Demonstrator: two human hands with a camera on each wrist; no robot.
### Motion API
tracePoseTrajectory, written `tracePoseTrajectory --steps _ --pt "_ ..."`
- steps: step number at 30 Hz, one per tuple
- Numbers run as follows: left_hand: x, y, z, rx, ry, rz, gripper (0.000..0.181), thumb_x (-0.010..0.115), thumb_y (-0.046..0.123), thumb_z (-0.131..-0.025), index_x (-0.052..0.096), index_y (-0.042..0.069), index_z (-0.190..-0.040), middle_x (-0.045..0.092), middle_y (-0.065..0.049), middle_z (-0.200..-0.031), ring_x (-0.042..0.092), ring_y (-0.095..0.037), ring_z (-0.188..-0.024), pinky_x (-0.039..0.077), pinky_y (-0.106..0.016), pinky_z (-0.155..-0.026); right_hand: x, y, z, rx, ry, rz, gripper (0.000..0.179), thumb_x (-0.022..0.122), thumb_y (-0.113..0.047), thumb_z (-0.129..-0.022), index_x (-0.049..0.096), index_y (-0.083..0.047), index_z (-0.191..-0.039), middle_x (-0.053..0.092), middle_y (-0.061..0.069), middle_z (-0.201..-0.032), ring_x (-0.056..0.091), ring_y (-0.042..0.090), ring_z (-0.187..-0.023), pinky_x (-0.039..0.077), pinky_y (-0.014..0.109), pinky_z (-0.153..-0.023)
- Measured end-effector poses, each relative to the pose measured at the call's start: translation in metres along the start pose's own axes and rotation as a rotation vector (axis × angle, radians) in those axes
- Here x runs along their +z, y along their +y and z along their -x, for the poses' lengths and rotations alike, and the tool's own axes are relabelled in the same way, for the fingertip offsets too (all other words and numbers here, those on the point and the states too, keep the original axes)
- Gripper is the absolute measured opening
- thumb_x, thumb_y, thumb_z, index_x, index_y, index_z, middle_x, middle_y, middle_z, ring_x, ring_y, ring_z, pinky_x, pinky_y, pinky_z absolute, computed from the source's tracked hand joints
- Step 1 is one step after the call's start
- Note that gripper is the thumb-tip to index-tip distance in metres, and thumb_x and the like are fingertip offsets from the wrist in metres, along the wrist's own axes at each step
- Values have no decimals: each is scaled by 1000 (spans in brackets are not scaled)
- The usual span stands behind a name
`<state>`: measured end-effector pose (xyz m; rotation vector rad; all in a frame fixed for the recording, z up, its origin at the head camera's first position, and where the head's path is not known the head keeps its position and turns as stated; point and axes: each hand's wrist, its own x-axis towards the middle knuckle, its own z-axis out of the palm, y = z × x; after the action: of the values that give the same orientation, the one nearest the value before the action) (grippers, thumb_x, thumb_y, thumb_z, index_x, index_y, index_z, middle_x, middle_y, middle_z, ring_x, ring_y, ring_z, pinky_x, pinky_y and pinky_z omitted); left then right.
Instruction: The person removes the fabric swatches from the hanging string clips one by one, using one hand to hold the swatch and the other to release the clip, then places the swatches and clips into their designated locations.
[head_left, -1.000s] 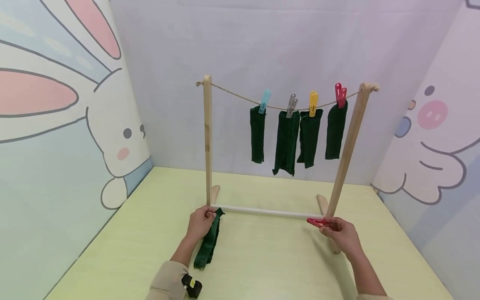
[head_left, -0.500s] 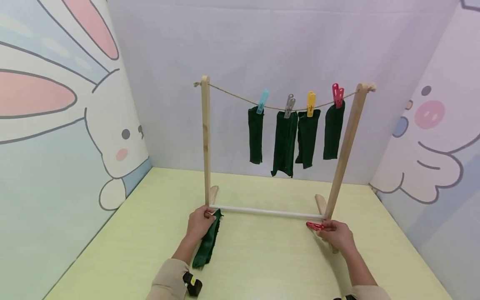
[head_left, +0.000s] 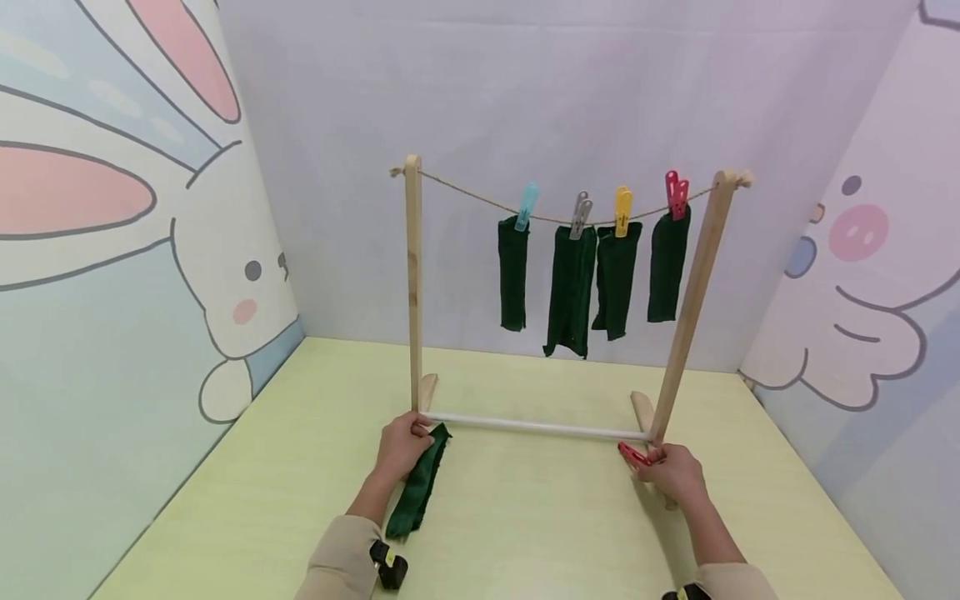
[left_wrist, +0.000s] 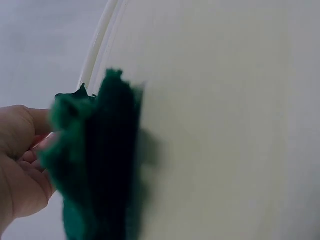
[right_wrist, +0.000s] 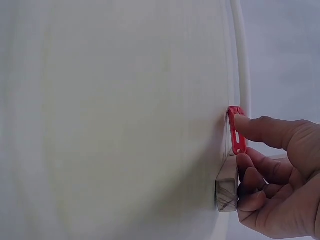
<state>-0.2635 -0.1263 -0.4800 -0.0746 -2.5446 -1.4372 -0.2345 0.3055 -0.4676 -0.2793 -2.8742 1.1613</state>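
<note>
My left hand (head_left: 401,446) pinches the top end of a dark green cloth strip (head_left: 418,492) by the foot of the left wooden post (head_left: 416,283). In the left wrist view the strip (left_wrist: 107,160) hides part of the fingers. A red clothespin (head_left: 634,456) is held between the thumb and fingers of my right hand (head_left: 677,475), low beside the right post (head_left: 692,312). The right wrist view shows the thumb on that clothespin (right_wrist: 238,132), with the curled fingers right at the end of the rack's wooden foot (right_wrist: 227,187).
Several green cloth strips hang from a sagging twine line (head_left: 472,197), clipped by blue (head_left: 527,207), grey (head_left: 581,217), yellow (head_left: 623,212) and red (head_left: 677,197) clothespins. A white crossbar (head_left: 532,427) joins the posts low down. Cartoon-printed panels flank the pale yellow table (head_left: 525,517).
The red clothespin in my right hand has turned, its free end now tilting up to the left, and that hand sits slightly lower. My left hand and its cloth strip have barely moved.
</note>
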Motion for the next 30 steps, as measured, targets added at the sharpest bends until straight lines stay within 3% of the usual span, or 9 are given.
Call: tracePoseTrajectory --steps 8,13,21,30 --pt "-10 8 0 -27 81 61 18 71 1 -78 66 -2 -95 63 -3 -77 63 -19 -71 51 -34 -66 -4 -3 7 -19 11 -46 37 77 -14 -72 61 9 -96 62 8 -79 54 21 -70 42 32 -58" --pt "-14 20 3 -30 85 125 17 69 3 -81 66 1 -97 64 -3 -80 63 -19 -74 51 -33 -66 -9 -8 14 -24 12 -88 34 72 -16 -78 60 9 -99 62 7 -81 55 17 -71 43 31 -60" --pt "-15 39 -1 12 123 190 15 71 10 -83 67 5 -96 64 -3 -82 63 -19 -76 52 -33 -67 -24 -33 25 -99 17 -160 35 66 -11 -85 56 13 -109 62 10 -88 57 19 -78 44 31 -67" --pt "-13 54 -10 79 144 297 17 69 15 -86 67 4 -99 65 -5 -84 62 -18 -77 51 -28 -69 -35 -67 23 -152 37 -234 47 67 -22 -87 51 8 -120 61 14 -96 55 20 -83 47 25 -66"
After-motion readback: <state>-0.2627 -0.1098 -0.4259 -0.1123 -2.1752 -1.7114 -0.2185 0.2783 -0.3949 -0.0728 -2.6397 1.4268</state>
